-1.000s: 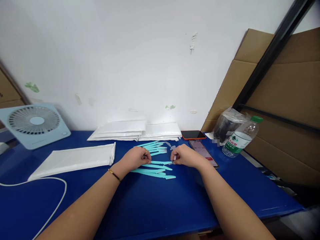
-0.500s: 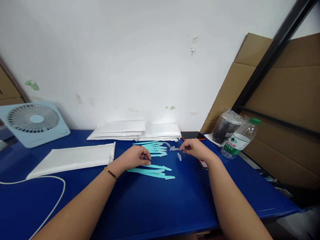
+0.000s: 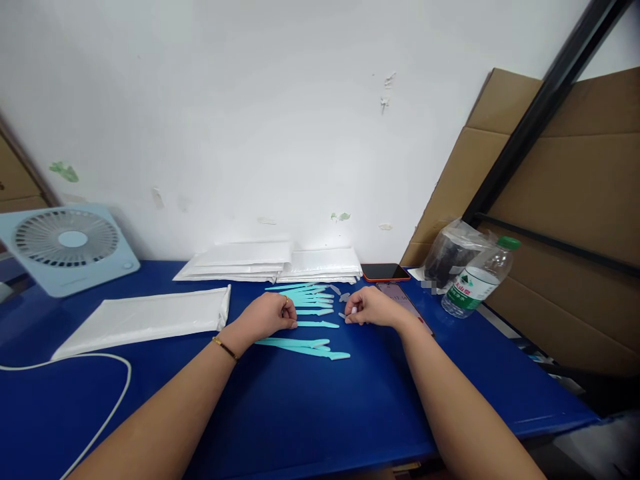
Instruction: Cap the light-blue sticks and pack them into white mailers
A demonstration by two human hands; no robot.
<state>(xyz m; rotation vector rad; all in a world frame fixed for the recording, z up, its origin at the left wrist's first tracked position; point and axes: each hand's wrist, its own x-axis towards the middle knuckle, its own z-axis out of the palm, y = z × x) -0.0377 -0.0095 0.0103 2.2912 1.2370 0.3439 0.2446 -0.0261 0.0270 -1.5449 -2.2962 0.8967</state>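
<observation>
My left hand (image 3: 270, 313) is closed in a pinch on the handle of a turquoise eyebrow razor (image 3: 323, 325), whose blade end points right. Just to the right, my right hand (image 3: 369, 307) pinches a small translucent blade cover (image 3: 342, 316), close to the razor's tip but apart from it. Behind the hands, several eyebrow razors (image 3: 309, 297) lie fanned out side by side. A few more razors (image 3: 310, 347) lie crossed in front. Some loose blade covers (image 3: 345, 297) are on the table beyond my right hand's fingers.
White padded packets (image 3: 235, 259) are stacked along the wall, and another packet (image 3: 143, 319) lies at left near a fan (image 3: 75, 245) and a white cable (image 3: 127, 380). At right are phones (image 3: 386, 271), a bagged dark container (image 3: 445, 257) and a water bottle (image 3: 473, 283) on the blue table (image 3: 320, 420).
My right hand has moved left and nearer with a blade cover, uncovering a phone's screen. The razor in my left hand has shifted slightly away from the crossed razors.
</observation>
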